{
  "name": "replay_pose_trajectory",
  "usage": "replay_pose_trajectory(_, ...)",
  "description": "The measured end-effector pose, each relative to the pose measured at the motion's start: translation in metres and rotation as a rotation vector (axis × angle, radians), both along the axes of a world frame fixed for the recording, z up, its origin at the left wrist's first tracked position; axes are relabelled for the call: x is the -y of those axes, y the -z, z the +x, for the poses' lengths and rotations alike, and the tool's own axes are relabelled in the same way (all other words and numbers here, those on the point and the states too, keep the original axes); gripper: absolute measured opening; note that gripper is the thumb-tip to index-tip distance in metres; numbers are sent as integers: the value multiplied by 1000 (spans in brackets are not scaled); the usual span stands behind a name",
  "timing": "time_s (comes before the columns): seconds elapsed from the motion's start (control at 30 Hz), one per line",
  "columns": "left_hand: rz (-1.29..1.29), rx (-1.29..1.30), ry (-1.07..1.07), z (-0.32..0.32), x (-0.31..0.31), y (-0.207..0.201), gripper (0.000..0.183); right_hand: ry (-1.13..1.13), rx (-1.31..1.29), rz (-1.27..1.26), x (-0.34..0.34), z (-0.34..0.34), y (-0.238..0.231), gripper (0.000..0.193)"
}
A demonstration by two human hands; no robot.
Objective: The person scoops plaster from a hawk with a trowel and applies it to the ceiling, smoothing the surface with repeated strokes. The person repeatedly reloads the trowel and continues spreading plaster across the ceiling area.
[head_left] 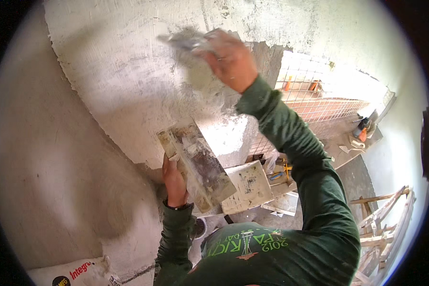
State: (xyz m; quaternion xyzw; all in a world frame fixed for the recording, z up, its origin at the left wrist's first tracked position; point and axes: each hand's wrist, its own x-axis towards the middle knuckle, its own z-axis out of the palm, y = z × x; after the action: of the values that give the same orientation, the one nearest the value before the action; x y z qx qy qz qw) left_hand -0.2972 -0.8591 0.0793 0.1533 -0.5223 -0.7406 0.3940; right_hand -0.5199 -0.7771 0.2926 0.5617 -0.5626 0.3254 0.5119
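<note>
My right hand [231, 59] is raised against the upper wall [124, 52], its fingers wrapped round a metal putty knife [183, 40]. Motion blurs the blade, which lies at or close to the whitish, coated surface. Lower down, my left hand [174, 183] grips a long rectangular mud pan [202, 159] by its side. The pan is tilted, and its inside is smeared with grey and white filler. Part of the left hand's fingers is hidden behind the pan.
A wire mesh [314, 90] covers an opening at right. Below it stand a stained pale box [248, 186] and a shelf with tools [352, 143]. Wooden trestles [379, 229] stand at lower right; a white printed bag [76, 274] lies lower left, beside the bare grey wall [57, 162].
</note>
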Motion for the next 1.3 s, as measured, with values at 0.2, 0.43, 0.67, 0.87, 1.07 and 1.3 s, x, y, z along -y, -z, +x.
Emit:
replay_pose_trajectory(0.2,54,-54,6,11,17,19,41,120,155,-195,-36,-28,-10,12)
replay_pose_trajectory(0.43,-307,126,-17,5,20,29,41,244,52,-234,-63,-70,12,22)
replay_pose_trajectory(0.67,-27,-20,73,6,18,22,40,-189,48,-245,-15,-12,26,24)
replay_pose_trajectory(0.87,-175,85,-52,10,15,23,36,183,102,-194,32,-12,21,25)
replay_pose_trajectory(1.07,113,88,-83,54,19,53,32,221,116,-365,-80,-61,7,9)
replay_pose_trajectory(1.3,186,49,-13,49,17,69,33,15,194,31,-30,8,80,15)
